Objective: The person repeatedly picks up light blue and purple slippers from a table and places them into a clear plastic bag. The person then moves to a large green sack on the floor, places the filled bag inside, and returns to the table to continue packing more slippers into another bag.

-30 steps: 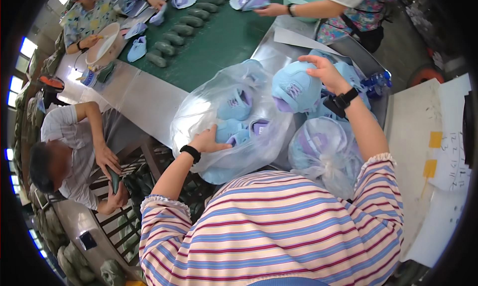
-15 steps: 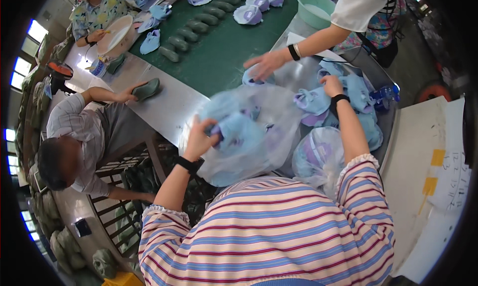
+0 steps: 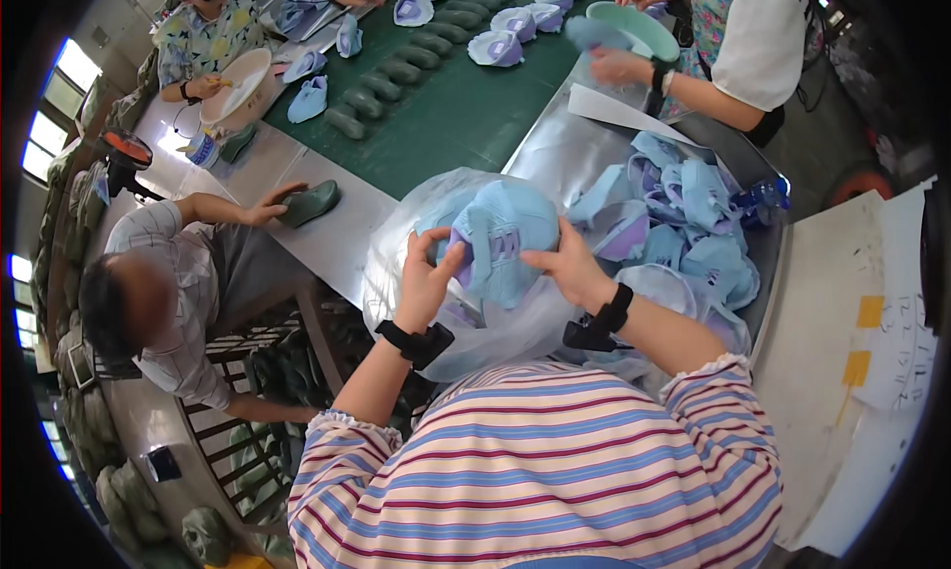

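Note:
Light blue shoe uppers (image 3: 510,227) with lilac lining are held up in front of my chest, bunched together so that I cannot tell how many there are. My left hand (image 3: 428,272) is closed on their left side, thumb near the lilac opening. On the right edge my right hand (image 3: 578,270) grips the same bunch, its thumb on the front one. Under and around them spreads a clear plastic bag (image 3: 396,316). A heap of similar blue and lilac uppers (image 3: 684,198) lies on the metal tabletop to the right of my right hand.
A green belt (image 3: 436,123) ahead carries rows of dark green shoe lasts (image 3: 401,71) and lilac-blue uppers (image 3: 495,47). At left, a co-worker's hand rests on a green last (image 3: 310,204). Another co-worker reaches by a green basin (image 3: 644,29). A white board (image 3: 832,321) borders the right.
My right hand has left the heap and joined my left on the uppers, now raised more centrally. The co-worker's arm at right has drawn back toward the basin with a blurred bluish piece.

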The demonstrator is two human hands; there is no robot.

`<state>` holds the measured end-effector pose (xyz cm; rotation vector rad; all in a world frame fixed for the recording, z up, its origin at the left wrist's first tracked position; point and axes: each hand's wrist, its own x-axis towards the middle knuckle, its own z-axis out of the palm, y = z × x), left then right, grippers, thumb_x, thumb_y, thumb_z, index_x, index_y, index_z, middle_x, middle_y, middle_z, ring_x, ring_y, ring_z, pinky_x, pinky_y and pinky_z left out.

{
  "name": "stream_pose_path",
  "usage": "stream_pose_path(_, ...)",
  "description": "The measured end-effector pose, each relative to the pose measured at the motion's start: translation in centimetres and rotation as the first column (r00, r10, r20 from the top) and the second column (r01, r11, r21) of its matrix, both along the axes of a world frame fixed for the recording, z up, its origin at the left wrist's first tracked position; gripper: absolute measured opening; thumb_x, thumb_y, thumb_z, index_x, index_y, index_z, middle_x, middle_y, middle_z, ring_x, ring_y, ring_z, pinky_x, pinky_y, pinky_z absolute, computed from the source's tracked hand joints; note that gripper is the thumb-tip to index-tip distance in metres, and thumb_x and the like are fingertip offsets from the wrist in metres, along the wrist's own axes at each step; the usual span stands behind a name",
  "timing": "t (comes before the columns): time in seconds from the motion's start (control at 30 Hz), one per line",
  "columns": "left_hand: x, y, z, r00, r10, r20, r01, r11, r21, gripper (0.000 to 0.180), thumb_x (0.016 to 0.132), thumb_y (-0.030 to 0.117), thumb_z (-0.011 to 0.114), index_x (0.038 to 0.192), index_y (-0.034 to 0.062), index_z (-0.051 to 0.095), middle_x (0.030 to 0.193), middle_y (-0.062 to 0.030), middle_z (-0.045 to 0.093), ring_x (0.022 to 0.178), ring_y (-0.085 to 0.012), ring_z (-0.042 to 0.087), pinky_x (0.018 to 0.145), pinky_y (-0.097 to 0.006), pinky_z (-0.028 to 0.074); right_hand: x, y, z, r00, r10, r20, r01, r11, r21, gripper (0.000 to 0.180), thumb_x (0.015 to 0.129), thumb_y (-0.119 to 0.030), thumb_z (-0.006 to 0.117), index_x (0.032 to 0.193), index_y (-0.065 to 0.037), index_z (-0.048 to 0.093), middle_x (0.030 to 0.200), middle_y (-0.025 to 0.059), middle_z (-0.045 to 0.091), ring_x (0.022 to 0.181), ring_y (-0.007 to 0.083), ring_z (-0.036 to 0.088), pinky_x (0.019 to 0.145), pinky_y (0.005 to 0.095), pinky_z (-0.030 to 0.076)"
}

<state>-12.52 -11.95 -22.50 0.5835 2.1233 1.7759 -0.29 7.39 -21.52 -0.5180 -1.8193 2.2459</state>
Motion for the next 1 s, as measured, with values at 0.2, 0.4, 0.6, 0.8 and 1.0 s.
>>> stream_pose_path(0.2,-6.1,-1.6,1.9,0.954,-0.249,0.165,0.194,0.937,0.292,0.015,0.081,0.002,0.057,0.097,0.0031,0.056,0.079,0.0018,0.055,0.069,-0.0060,0.051,0.063,-0.020,0.041,2.9,7.0,1.1,0.982,0.179,-0.061,-0.189,0.919,-0.345,0.077,0.057,-0.001,0.075,0.125,-0.004,0.040,0.113,0.0059,0.053,0.107,0.0180,0.049,0.095,0.0311,0.036)
stream_pose_path(0.4,-7.7,-1.3,1.2,0.833,-0.526,0.175,0.437,0.817,0.376,0.004,0.086,0.004,0.048,0.087,0.0073,0.048,0.078,0.0060,0.045,0.075,-0.0045,0.041,0.069,-0.018,0.034,3.6,8.7,3.6,0.822,0.553,0.135,-0.545,0.833,-0.095,0.077,0.052,-0.002,0.078,0.121,-0.006,0.043,0.118,0.0069,0.051,0.110,0.0181,0.047,0.095,0.0322,0.035)
stream_pose_path(0.6,-5.3,3.0,2.2,0.810,-0.587,0.011,0.585,0.809,0.058,0.008,0.089,0.007,0.046,0.082,0.0057,0.049,0.077,0.0050,0.043,0.073,-0.0052,0.038,0.070,-0.018,0.032,2.6,6.9,3.0,0.810,0.586,0.019,-0.585,0.810,-0.029,0.081,0.053,-0.008,0.078,0.126,-0.004,0.042,0.123,0.0072,0.047,0.113,0.0168,0.044,0.097,0.0311,0.033)
stream_pose_path(0.8,-3.0,6.3,2.5,0.775,-0.631,-0.023,0.631,0.773,0.074,0.012,0.089,0.007,0.047,0.090,0.0039,0.059,0.087,0.0022,0.056,0.081,-0.0079,0.048,0.075,-0.022,0.038,0.3,6.0,1.7,0.862,0.493,0.117,-0.506,0.852,0.133,0.076,0.053,-0.001,0.074,0.123,-0.004,0.044,0.110,0.0049,0.052,0.103,0.0160,0.048,0.090,0.0280,0.038)
stream_pose_path(1.0,-3.0,5.5,2.8,0.817,-0.575,-0.044,0.571,0.818,-0.070,0.017,0.089,0.007,0.046,0.097,0.0033,0.061,0.089,-0.0004,0.061,0.082,-0.0083,0.051,0.073,-0.023,0.041,0.5,6.4,2.1,0.923,0.367,0.114,-0.379,0.919,0.112,0.072,0.054,-0.003,0.075,0.119,-0.006,0.045,0.109,0.0031,0.050,0.103,0.0143,0.047,0.092,0.0277,0.036)
